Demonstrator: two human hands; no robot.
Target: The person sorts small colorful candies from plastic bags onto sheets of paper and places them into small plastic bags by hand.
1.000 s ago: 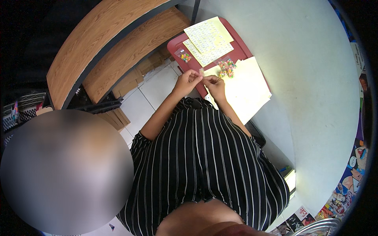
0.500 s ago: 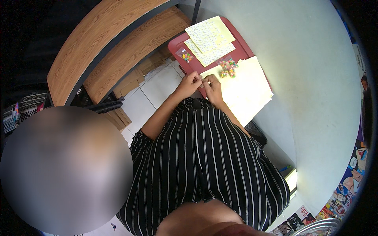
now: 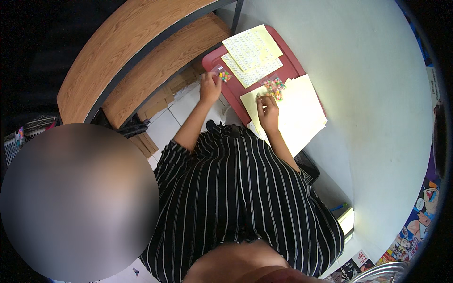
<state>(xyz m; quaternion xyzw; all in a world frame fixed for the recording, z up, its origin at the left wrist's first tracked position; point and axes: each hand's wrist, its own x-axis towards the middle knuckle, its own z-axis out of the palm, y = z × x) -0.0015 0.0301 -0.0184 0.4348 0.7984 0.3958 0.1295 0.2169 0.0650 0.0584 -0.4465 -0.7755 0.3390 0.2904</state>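
My left hand (image 3: 210, 88) is at the tray's left edge, its fingers curled and fingertips against the near side of a small clear bag (image 3: 225, 76) of bright multicoloured pieces. Whether it grips the bag or a loose piece is too small to tell. Over the pale yellow sheets (image 3: 295, 113), my right hand (image 3: 268, 114) has its fingers bent and pressed together in a pinch, and what they hold cannot be made out. Just beyond the right fingers lies a larger clear bag (image 3: 273, 87) of similar colourful pieces. Both bags rest on the red tray (image 3: 231, 96) or its papers.
Printed yellow sheets (image 3: 250, 52) lie at the tray's far end. Wooden shelves (image 3: 165, 61) with a dark metal frame stand to the left, cardboard (image 3: 158, 100) beneath them. A pale wall (image 3: 377, 94) rises on the right. A black mesh container (image 3: 307, 166) sits beside my right forearm.
My hands, together at the tray's near edge before, have come apart. The left moved left and forward to the small bag; the right moved right onto the yellow sheets.
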